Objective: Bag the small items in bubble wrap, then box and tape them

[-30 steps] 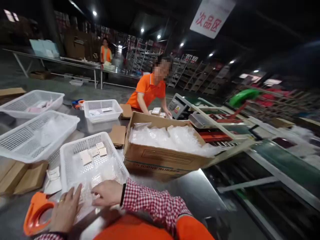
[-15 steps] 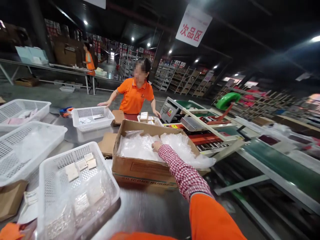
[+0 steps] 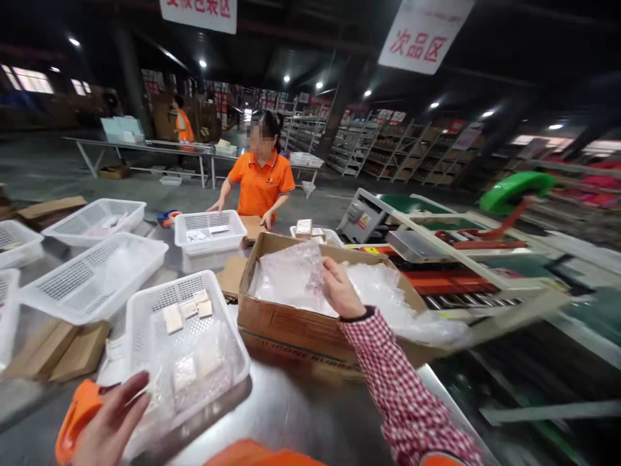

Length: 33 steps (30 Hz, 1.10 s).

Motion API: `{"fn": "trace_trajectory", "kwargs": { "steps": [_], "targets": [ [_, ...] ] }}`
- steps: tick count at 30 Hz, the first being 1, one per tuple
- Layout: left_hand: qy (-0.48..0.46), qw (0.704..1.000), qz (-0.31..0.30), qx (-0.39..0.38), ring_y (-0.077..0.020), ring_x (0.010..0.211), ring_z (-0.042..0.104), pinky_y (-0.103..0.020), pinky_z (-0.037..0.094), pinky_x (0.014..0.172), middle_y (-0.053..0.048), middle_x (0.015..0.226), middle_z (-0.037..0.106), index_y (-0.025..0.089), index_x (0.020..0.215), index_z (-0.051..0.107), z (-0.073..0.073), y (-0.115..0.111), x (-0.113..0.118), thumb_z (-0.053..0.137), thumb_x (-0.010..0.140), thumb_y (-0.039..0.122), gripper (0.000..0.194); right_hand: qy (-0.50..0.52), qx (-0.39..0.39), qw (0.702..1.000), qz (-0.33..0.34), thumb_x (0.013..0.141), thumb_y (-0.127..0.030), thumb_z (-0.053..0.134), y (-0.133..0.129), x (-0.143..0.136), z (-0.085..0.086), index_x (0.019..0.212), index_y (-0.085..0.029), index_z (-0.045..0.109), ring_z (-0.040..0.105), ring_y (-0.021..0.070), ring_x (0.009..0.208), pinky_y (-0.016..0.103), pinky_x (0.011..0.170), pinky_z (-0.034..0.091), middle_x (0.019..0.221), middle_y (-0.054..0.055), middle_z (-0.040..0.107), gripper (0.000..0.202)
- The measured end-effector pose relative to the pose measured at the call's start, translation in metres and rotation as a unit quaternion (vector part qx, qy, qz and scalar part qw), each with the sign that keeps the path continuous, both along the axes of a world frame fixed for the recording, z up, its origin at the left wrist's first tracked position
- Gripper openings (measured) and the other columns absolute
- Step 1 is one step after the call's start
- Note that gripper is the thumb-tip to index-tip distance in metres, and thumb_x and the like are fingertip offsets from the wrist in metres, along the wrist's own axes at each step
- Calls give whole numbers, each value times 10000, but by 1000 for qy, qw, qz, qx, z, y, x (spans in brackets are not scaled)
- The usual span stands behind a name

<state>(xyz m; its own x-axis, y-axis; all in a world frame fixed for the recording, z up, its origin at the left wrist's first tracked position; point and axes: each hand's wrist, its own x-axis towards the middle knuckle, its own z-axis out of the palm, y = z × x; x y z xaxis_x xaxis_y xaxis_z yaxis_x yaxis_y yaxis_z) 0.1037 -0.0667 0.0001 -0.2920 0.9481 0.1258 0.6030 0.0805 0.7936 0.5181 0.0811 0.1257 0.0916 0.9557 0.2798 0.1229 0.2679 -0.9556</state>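
My right hand (image 3: 341, 288) pinches a clear bubble wrap bag (image 3: 291, 268) by its right edge, above an open cardboard box (image 3: 301, 333). More bubble wrap bags (image 3: 378, 288) fill that box, some hanging over its right end. At the lower left, my left hand (image 3: 114, 417) is open, its fingers apart, by the near corner of a white perforated basket (image 3: 242, 362). Small cream-coloured boxes (image 3: 173, 318) lie in this basket, along with bubble-wrapped ones (image 3: 185, 373). An orange object (image 3: 77, 417), partly hidden, is beside my left hand; I cannot tell whether they touch.
Several white baskets (image 3: 92, 278) stand on the metal table (image 3: 281, 401) at left, near flattened brown cardboard (image 3: 80, 353). Across from me a co-worker (image 3: 262, 178) in orange has a hand at another basket (image 3: 211, 243). A conveyor (image 3: 451, 278) runs on the right.
My right hand has lifted a bubble wrap bag partly up from the box. My left hand has come into view at the lower left. The view has swung left; the co-worker's hand moved onto the cardboard.
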Motion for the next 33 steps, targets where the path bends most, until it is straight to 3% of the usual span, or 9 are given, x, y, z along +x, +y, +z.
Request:
{"fn": "trace_trajectory", "kwargs": {
  "steps": [3,7,10,14,19,23,27,30,33],
  "targets": [
    [-364,920,-128,-72,-280,1198,532,-384,489,949,-103,1328,556,247,1270,488,23,3,59,678,684,501,667,110,-66,984,123,727,-455,666,-48,-56,-12,821,-220,588,444,97,547,214,517,411,684,-20,547,265],
    [-518,843,-138,-42,-203,1005,606,-310,493,837,-81,1141,633,229,1227,510,41,2,93,732,679,393,614,156,-195,935,253,733,-477,673,-90,-98,-45,826,-199,635,494,117,564,249,542,417,691,12,594,295],
    [-482,870,-102,-26,-107,641,548,-219,439,601,12,711,599,161,874,613,45,-13,86,710,701,376,292,129,-227,938,228,748,-484,640,-93,-109,-67,908,-189,630,552,162,657,292,608,449,778,45,629,336],
    [-346,938,18,21,-79,482,433,-188,355,463,91,556,442,190,826,520,40,-27,78,699,687,356,281,-58,-68,990,108,808,-469,554,-96,-128,-78,919,-187,587,558,193,782,310,687,458,872,72,609,305],
    [-167,978,97,79,-117,463,469,-228,397,468,96,538,450,213,952,499,28,-31,72,656,716,402,340,-229,63,898,372,749,-314,634,-129,-187,-78,851,-191,566,505,131,624,252,593,405,720,-6,579,173],
    [-85,994,57,42,-172,643,596,-283,486,625,-5,751,654,213,903,613,34,-46,41,609,751,448,279,-221,22,881,419,773,-150,519,-105,-219,-75,717,-171,539,450,94,571,218,560,366,616,-38,509,63],
    [-123,991,-17,-48,-227,863,641,-303,507,779,-37,983,710,237,1031,665,44,-59,8,650,720,462,384,-158,-101,875,447,805,-313,529,-59,-235,-70,739,-184,503,480,96,530,215,520,388,602,-38,502,148],
    [-160,983,78,-49,-228,845,645,-298,518,744,-54,1019,702,217,1035,667,44,-60,-7,614,734,492,411,-226,-55,818,526,691,-419,686,-61,-261,-68,805,-203,528,499,122,557,233,511,386,670,-15,565,291],
    [-148,972,179,-41,-221,742,643,-282,518,648,-56,894,712,191,954,673,38,-61,-21,637,684,530,435,-297,50,771,561,721,-272,664,-77,-296,-70,842,-194,566,514,129,612,235,557,383,724,1,604,174]
  ]
}}
